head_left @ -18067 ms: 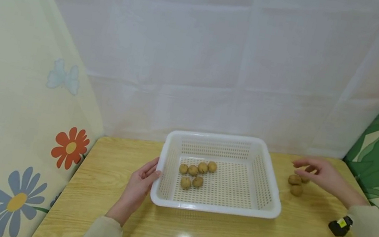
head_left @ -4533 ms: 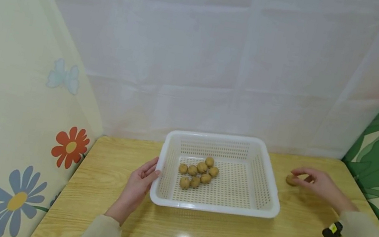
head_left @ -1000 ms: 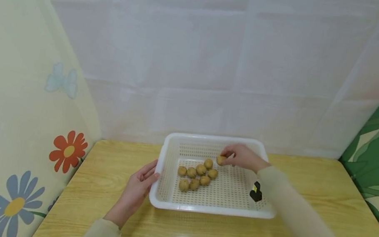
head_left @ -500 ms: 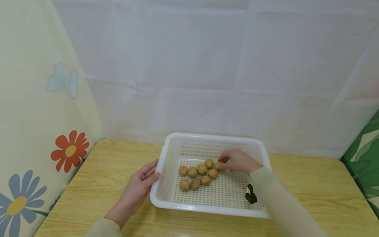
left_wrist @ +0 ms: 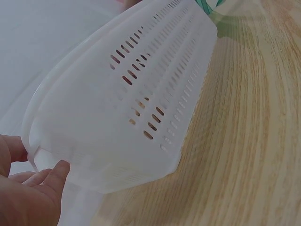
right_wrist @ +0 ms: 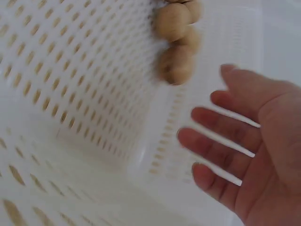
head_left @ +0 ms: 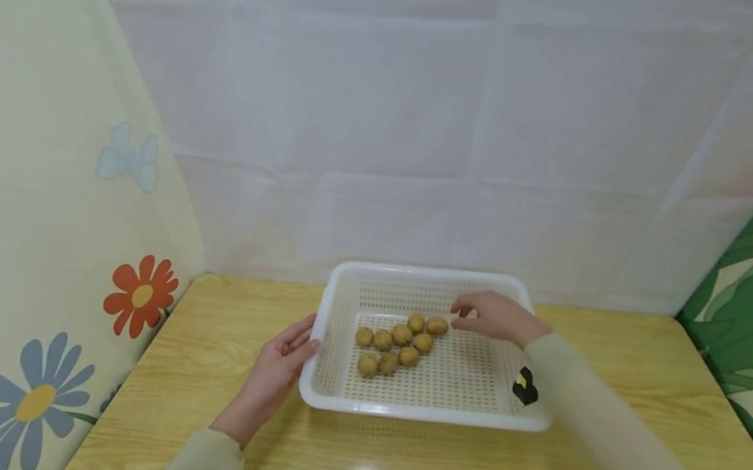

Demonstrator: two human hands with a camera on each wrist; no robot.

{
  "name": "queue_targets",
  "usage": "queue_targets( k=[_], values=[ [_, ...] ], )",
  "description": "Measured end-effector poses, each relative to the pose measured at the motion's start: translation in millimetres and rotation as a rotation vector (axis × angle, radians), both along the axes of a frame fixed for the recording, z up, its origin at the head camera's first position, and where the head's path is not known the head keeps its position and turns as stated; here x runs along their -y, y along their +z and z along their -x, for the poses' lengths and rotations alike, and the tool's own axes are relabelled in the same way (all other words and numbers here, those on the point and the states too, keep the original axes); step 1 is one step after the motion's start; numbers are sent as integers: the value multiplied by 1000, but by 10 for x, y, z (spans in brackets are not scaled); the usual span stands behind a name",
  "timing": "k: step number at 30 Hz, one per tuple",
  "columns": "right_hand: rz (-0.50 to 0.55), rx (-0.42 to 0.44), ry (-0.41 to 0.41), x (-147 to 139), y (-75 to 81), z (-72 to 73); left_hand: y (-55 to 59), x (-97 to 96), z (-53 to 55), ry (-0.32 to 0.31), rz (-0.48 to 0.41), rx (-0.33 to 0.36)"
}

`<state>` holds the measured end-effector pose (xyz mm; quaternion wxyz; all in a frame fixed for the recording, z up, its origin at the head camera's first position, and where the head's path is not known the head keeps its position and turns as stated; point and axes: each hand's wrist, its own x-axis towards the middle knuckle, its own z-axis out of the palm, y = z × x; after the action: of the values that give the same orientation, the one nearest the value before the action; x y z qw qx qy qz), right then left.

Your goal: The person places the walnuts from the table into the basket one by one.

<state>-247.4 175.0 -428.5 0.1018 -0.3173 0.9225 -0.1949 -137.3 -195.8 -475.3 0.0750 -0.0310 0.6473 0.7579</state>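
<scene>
A white plastic basket [head_left: 420, 416] with slotted walls stands on the wooden table. Several tan walnuts [head_left: 401, 334] lie in uneven rows on its floor, towards the left. My left hand [head_left: 272, 376] grips the basket's left rim, thumb on top; the left wrist view shows the fingers [left_wrist: 57, 176] against the outer wall. Over the right part of the basket hovers my right hand [head_left: 498, 318], just right of the endmost walnut [head_left: 437, 326]. In the right wrist view its fingers are spread and loosely bent, apart from the walnuts [right_wrist: 178, 66], with nothing between them.
The wooden table [head_left: 617, 412] extends on both sides of the basket and in front of it. Behind hangs a white cloth [head_left: 396, 121]. Flower-patterned panels close in the left and right sides.
Several walnuts have gone from the table at the right into the basket. Within the last second my right hand set down one more beside the others and drew back rightward. The left hand stayed put.
</scene>
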Motion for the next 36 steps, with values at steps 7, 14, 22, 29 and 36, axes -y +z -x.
queue_targets(
  k=[7, 14, 22, 29, 36],
  values=[
    [63, -26, -46, -278, 388, -180, 5, 10, 0, -1, 5, -3],
    [78, -53, -170, -666, 566, -429, 23, 6, 3, 1, 2, 4],
    [62, -94, -327, -1114, 336, -757, 14, 3, -9, -1, -6, 9],
    [114, -140, -376, -1301, 40, -983, 24, -5, -3, 9, 10, 4],
    [1, -242, -412, -1393, -273, -1117, 24, -10, -6, 8, 16, 13]
  ],
)
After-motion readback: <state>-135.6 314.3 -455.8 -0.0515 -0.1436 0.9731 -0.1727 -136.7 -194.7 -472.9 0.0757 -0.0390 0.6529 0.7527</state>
